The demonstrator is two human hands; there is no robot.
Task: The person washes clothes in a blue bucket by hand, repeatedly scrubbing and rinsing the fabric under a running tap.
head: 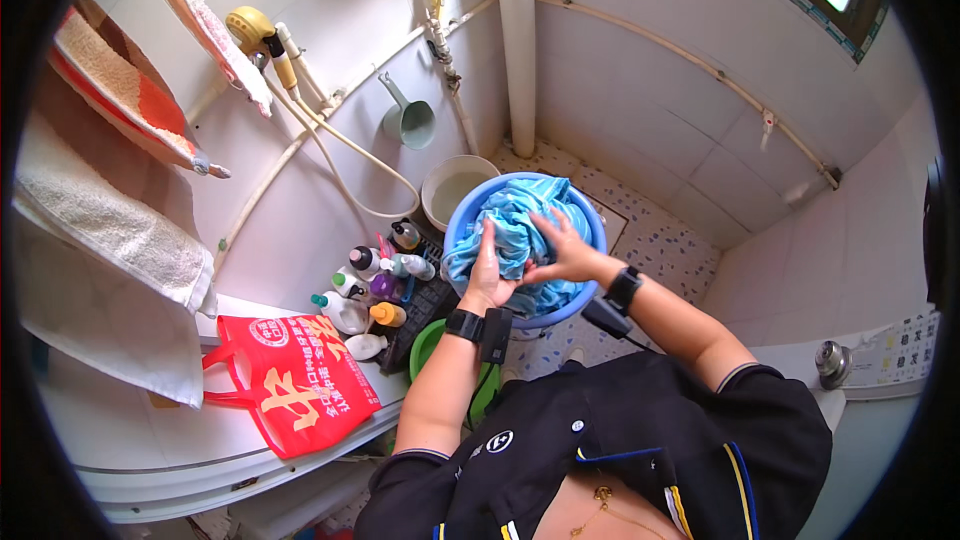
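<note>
A round blue plastic basin (598,231) in front of me holds a heap of bunched light-blue striped cloth (517,214). My left hand (493,276) grips the near side of the bunch, thumb pointing up along it and palm turned inward. From the right, my right hand (568,251) cups the same bunch, its fingers spread over the fabric and its thumb near the left fingertips. The folds hide some of the fingertips. Each wrist wears a black strap with a small device.
Behind the basin stands a white bucket (459,166) with liquid inside. Several bottles (346,311) crowd a black rack at left, beside a green basin (426,345) and a red bag (300,382). A dipper (415,122) and a shower hose (352,199) hang on the wall.
</note>
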